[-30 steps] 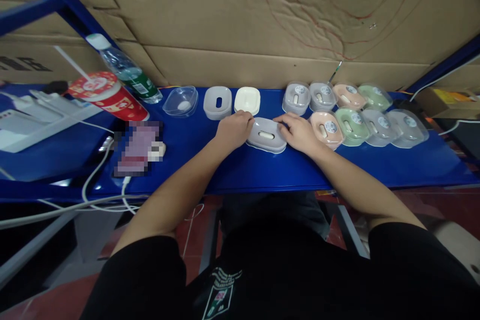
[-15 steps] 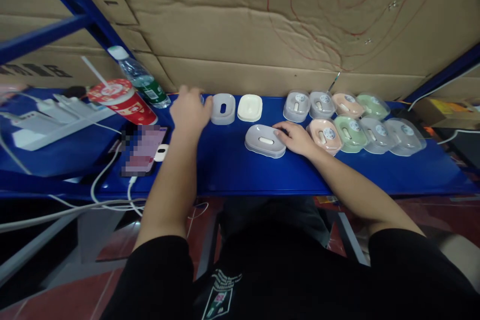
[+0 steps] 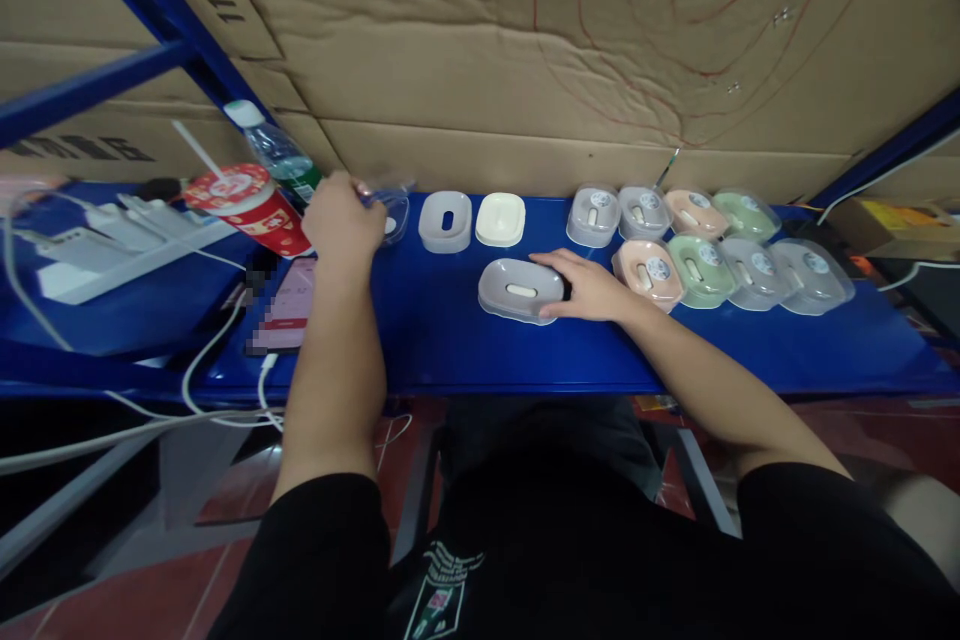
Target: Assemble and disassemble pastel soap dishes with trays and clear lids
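Note:
My left hand point(image 3: 346, 222) is closed on the edge of a clear plastic lid point(image 3: 395, 216) at the back left of the table. The lid is tilted, and my fingers hide part of it. My right hand point(image 3: 589, 285) grips the right end of a grey soap box point(image 3: 496, 292), thumb in front and fingers behind. The box has no lid on, and a small white oval piece point(image 3: 522, 291) shows in its middle. Behind it lie a grey tray with an oval slot point(image 3: 445, 238) and a cream dish point(image 3: 500, 220), side by side.
To the right stand two rows of lidded soap boxes in grey, pink and green, among them a pink box point(image 3: 646, 272). A red paper cup point(image 3: 262, 212), a water bottle point(image 3: 289, 160), a phone point(image 3: 289, 305) and a white power strip point(image 3: 112, 265) occupy the left. Cardboard point(image 3: 450, 50) walls the back.
My left hand has moved left, and a clear lid now shows in it. The grey soap box has shifted slightly left and nearer, and my right hand has taken a fuller hold of it.

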Demonstrator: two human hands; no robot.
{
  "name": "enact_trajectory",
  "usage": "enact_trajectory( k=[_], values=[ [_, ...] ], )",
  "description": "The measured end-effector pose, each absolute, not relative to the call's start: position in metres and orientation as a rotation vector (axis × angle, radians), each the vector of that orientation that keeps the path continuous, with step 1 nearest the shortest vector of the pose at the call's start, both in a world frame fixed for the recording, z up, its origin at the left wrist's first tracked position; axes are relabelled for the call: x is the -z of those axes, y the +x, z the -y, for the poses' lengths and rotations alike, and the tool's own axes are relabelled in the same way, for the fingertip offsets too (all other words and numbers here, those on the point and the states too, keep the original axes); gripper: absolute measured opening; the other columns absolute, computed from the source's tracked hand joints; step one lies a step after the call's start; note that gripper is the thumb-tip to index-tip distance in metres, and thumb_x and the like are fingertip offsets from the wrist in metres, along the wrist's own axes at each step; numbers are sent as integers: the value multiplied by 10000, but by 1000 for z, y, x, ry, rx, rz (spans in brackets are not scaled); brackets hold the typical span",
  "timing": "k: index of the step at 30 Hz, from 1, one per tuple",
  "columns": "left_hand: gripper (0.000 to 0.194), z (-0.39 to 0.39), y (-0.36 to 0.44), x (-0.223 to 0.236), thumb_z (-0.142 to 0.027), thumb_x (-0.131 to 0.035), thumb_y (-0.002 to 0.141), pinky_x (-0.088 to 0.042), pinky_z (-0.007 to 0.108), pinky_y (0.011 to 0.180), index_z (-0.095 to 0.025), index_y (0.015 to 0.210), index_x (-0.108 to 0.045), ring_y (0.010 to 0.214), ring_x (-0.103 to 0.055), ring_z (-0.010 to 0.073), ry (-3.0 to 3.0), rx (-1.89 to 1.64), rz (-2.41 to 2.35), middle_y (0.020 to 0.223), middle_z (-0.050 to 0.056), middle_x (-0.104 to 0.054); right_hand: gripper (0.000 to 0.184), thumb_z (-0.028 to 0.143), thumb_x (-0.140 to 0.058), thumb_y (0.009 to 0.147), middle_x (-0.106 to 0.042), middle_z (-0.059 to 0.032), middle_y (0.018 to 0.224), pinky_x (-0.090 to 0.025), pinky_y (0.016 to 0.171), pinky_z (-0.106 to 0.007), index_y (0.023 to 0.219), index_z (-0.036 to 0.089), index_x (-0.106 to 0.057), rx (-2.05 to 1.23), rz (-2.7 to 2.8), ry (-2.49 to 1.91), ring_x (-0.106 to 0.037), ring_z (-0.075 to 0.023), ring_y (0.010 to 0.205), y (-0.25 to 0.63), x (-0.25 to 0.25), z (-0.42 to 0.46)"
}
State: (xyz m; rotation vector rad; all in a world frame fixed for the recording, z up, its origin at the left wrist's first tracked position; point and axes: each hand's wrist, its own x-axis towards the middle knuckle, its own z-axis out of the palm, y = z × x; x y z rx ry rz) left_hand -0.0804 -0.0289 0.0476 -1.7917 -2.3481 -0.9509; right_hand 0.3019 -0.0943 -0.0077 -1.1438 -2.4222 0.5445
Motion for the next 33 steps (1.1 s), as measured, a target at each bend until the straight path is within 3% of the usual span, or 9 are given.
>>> enact_trajectory(
  k=[2,4,7,12,18,22,27,33],
  values=[
    [354,33,-75,-52,-538,-668,975,-514,578,1037,-260,1192,-698,1313,-626,413,-1833,1121,2188,1302,113,-733,946,667,-909,797,-640,-123,1553,-556,1171,-568,1608,324,-565,-572,2442,-1095,-662,-387,1384,301,8,95],
    [408,37,-67,-55,-575,-603,1023,-513,524,1049,-282,1297,-682,1365,-608,382,-1935,1248,2011,1336,92,-728,866,637,-883,847,-630,-120,1568,-542,1198,-561,1594,323,-578,-592,2410,-1031,-643,-369,1412,301,9,94],
    [463,42,-48,-56,-546,-556,1056,-534,434,993,-282,1427,-640,1250,-688,318,-2110,1339,1829,1342,97,-747,772,621,-808,925,-631,-148,1560,-575,1153,-561,1581,280,-588,-573,2319,-1007,-683,-350,1331,303,11,91],
    [489,59,-8,-46,-540,-487,1087,-538,318,871,-211,1397,-675,918,-740,211,-2483,1310,1751,1056,65,-823,938,691,-788,903,-682,-162,1490,-638,1007,-558,1678,282,-453,-499,2117,-1134,-745,-318,1065,304,13,89],
    [498,76,17,-48,-497,-464,1089,-508,344,790,-190,1413,-686,809,-734,240,-2714,1076,1828,703,21,-729,896,717,-687,956,-769,-121,1287,-652,811,-454,1686,260,-444,-564,1968,-1135,-716,-230,810,305,20,86],
    [450,76,8,-56,-478,-401,1097,-465,364,752,-214,1227,-742,784,-717,251,-2816,710,1855,657,25,-709,897,713,-765,896,-795,-71,1171,-637,808,-415,1638,267,-531,-616,1988,-1132,-666,-186,739,305,26,82],
    [400,68,-6,-52,-461,-394,1077,-462,349,725,-242,915,-687,753,-703,228,-3047,282,1849,731,35,-750,827,664,-820,866,-799,-48,1081,-610,760,-388,1556,247,-638,-646,2053,-1107,-638,-167,696,301,29,83],
    [475,64,-7,-45,-573,-438,1058,-435,324,651,-246,777,-637,696,-695,216,-3001,161,1890,699,39,-747,781,614,-809,887,-811,-51,1034,-583,755,-373,1542,214,-662,-663,2135,-1165,-676,-180,743,296,27,86]
  ],
)
